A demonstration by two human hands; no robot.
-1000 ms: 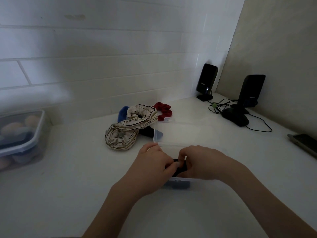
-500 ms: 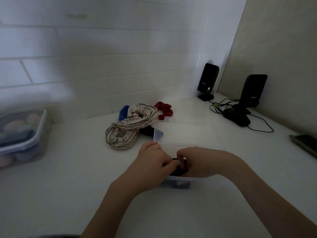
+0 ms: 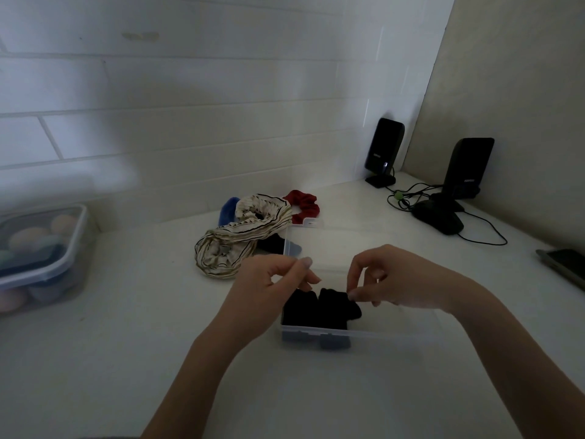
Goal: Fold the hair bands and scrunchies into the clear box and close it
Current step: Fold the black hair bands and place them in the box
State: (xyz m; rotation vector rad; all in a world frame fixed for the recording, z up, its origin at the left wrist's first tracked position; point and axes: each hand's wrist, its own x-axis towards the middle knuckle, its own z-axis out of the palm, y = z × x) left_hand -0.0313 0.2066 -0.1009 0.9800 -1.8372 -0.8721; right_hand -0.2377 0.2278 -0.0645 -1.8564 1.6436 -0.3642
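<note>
Risk first: folded black fabric hair band, soft and springy, low in the near left part of the clear rectangular plastic box; likely to unfold or puff above the rim if left unpressed, then jam the lid at closing. Thin, light box walls, so probably prone to sliding on the smooth white counter under any sideways push. Clear hinged lid standing open at the back, nearly invisible against the counter; easy to knock with a wrist.

Left hand just above the band's left end, fingers curled, thumb and forefinger tips together; whether any cloth between them, cannot tell. Right hand over the band's right end, fingers bent downward, fingertips at or barely off the cloth; grip not clear either.

Outside the box, just behind its left rear corner: large cream striped ruffled scrunchie, loosely twisted and bulky, probably the hardest to fit; blue fuzzy scrunchie and red crinkled scrunchie partly behind it, a dark piece underneath.

Far left, lidded translucent tub of rounded pastel shapes. Right rear, two glossy black speakers, tangled thin cables.
</note>
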